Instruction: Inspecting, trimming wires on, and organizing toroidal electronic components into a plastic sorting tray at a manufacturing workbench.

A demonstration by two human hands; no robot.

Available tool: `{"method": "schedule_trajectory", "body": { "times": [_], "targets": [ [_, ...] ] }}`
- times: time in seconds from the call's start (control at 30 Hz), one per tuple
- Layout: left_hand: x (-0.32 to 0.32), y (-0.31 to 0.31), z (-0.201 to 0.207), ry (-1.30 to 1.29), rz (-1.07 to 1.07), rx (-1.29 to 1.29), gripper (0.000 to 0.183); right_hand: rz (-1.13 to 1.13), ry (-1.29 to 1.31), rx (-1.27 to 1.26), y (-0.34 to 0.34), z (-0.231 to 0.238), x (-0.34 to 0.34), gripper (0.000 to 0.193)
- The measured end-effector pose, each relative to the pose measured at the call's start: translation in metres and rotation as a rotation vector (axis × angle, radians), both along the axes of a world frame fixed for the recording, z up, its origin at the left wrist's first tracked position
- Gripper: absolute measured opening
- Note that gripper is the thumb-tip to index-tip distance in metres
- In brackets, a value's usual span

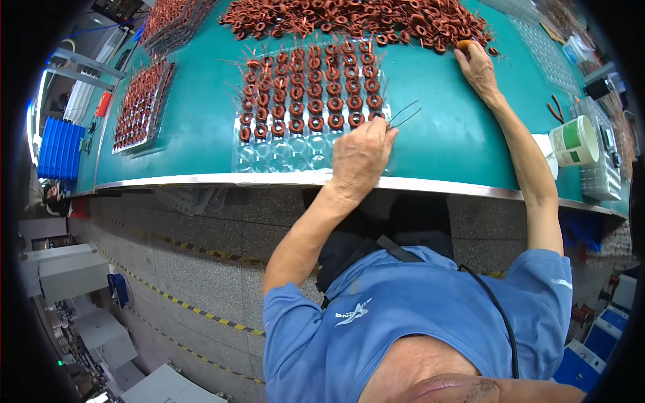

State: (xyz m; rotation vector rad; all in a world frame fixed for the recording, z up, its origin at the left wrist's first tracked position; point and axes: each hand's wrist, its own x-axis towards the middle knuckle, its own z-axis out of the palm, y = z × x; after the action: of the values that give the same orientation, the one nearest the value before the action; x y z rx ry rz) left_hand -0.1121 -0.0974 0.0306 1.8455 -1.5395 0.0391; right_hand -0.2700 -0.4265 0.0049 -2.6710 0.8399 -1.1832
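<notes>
My left hand (363, 153) is closed at the near right corner of a clear plastic tray (289, 160). Two thin wire leads stick out to the right from its fingertips; the body of that wire-wound ring coil is mostly covered by the fingers. Rows of copper-coloured ring coils (314, 106) fill the far part of the tray, while the nearest pockets hold none. Farther off on the right, my right hand (478, 70) reaches the edge of a large heap of loose coils (363, 19). Its fingers are bent together beside an orange-yellow covering or object (464, 45); what they grip is unclear.
Filled coil trays (142, 107) stand at the left of the green table (437, 148). On the right are an empty-looking clear tray (547, 57), pliers (555, 109) and a white-and-green tub (574, 141). A blue crate (60, 149) stands beyond the left edge.
</notes>
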Motion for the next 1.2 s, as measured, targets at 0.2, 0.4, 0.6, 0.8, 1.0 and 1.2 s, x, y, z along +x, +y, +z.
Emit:
{"method": "schedule_trajectory", "body": {
  "times": [0.2, 0.4, 0.6, 0.8, 1.0, 1.2],
  "targets": [
    [0.017, 0.035, 0.01, 0.022, -0.216, -0.251, 0.03, -0.001, -0.045, 0.09, 0.005, 0.004, -0.002, 0.017],
    [0.11, 0.075, 0.023, -0.147, 0.292, -0.054, 0.026, -0.013, -0.04, 0.119, 0.014, 0.011, -0.001, 0.017],
    [0.138, 0.11, 0.001, -0.06, 0.47, 0.036, 0.043, -0.04, -0.01, 0.124, 0.018, 0.009, 0.007, 0.017],
    [0.183, 0.11, 0.008, 0.184, 0.347, 0.195, 0.044, -0.048, 0.018, 0.05, 0.008, 0.007, 0.006, 0.019],
    [0.197, 0.109, -0.009, 0.124, 0.383, 0.04, 0.04, -0.037, 0.007, 0.042, 0.002, 0.002, -0.001, 0.02],
    [0.219, 0.107, -0.012, 0.114, 0.437, -0.03, 0.03, -0.044, -0.039, 0.078, -0.009, -0.009, -0.017, 0.018]
  ]
}}
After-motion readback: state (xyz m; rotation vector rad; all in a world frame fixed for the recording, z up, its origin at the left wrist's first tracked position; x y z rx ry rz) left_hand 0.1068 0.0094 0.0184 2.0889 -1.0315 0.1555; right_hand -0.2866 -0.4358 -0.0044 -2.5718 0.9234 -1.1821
